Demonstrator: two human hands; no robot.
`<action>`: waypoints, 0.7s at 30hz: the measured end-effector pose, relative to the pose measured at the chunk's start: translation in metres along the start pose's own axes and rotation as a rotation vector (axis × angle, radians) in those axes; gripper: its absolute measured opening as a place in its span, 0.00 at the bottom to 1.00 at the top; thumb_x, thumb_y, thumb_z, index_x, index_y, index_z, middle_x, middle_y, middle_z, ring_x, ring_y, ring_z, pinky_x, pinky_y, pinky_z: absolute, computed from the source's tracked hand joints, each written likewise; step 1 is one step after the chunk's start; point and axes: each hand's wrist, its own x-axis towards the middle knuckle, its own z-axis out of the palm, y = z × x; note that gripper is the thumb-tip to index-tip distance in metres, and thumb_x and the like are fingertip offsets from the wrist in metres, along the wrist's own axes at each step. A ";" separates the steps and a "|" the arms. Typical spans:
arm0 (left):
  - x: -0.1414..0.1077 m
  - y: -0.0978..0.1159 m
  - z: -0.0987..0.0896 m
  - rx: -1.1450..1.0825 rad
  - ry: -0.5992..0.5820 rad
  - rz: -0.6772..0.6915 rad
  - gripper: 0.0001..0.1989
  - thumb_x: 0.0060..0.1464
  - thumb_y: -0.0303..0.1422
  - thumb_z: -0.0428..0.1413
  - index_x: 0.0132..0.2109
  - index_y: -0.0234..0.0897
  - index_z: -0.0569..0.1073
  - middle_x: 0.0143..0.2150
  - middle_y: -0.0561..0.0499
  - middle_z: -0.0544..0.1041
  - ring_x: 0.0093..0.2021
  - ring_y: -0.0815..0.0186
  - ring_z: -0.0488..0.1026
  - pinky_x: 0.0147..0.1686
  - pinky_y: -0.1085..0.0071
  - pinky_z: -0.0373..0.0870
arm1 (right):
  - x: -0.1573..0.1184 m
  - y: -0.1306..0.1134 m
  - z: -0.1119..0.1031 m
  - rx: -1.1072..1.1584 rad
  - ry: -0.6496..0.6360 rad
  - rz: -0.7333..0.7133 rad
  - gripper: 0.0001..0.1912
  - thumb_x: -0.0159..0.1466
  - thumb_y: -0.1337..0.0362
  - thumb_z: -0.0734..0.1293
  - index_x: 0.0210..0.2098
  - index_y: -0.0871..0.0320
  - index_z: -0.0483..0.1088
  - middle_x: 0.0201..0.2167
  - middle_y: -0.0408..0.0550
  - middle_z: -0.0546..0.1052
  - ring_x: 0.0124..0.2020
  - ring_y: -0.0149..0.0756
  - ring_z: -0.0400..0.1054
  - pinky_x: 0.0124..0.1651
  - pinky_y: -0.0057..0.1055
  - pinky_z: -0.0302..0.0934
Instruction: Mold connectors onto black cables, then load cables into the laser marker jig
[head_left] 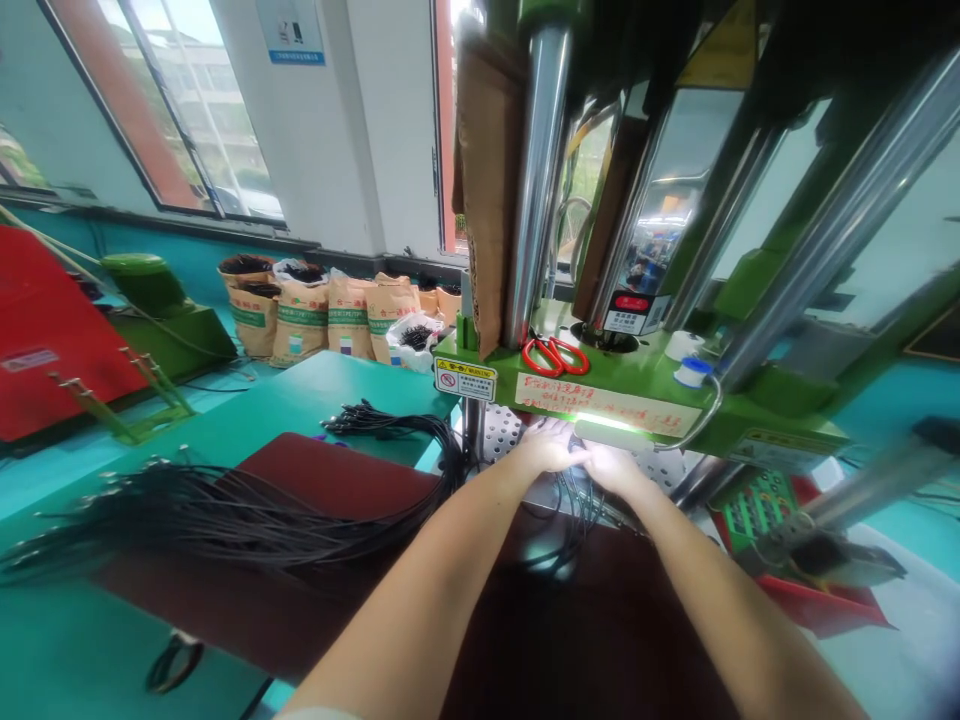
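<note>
Both arms reach forward under the green machine plate (637, 375), into a brightly lit spot. My left hand (551, 447) and my right hand (606, 466) are close together there, thumbs nearly touching, over the metal mould area. Dark thin cables (574, 510) hang down just below them. Glare and small size hide the fingertips, so what either hand grips cannot be made out. A large bundle of black cables (262, 515) lies to the left on a dark red-brown sheet (322, 470).
Red-handled scissors (555, 357) and a white-and-blue spool (691, 373) sit on the machine plate. Shiny columns (540, 180) rise above. A green tray of small parts (759, 508) stands at right; filled sacks (349, 315) line the wall beyond the green table (360, 385).
</note>
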 end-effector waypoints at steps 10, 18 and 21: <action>-0.004 -0.017 -0.005 -0.061 -0.043 -0.031 0.31 0.54 0.49 0.41 0.59 0.37 0.55 0.59 0.41 0.61 0.59 0.54 0.56 0.56 0.55 0.52 | -0.017 0.008 -0.009 -0.007 -0.002 0.059 0.20 0.66 0.58 0.53 0.46 0.63 0.68 0.47 0.58 0.71 0.49 0.46 0.63 0.51 0.38 0.53; 0.009 -0.013 0.000 -0.074 -0.072 -0.099 0.32 0.50 0.50 0.45 0.59 0.40 0.56 0.61 0.42 0.57 0.60 0.53 0.54 0.55 0.53 0.52 | -0.012 0.006 -0.005 0.062 0.011 0.076 0.19 0.67 0.58 0.52 0.46 0.59 0.69 0.46 0.53 0.72 0.50 0.43 0.62 0.54 0.38 0.51; 0.005 -0.002 -0.011 -0.043 -0.077 -0.116 0.34 0.49 0.50 0.47 0.59 0.37 0.56 0.61 0.39 0.57 0.60 0.51 0.54 0.55 0.51 0.52 | -0.006 0.007 -0.010 0.111 0.036 0.097 0.17 0.66 0.60 0.54 0.46 0.57 0.69 0.46 0.51 0.72 0.49 0.41 0.63 0.53 0.37 0.54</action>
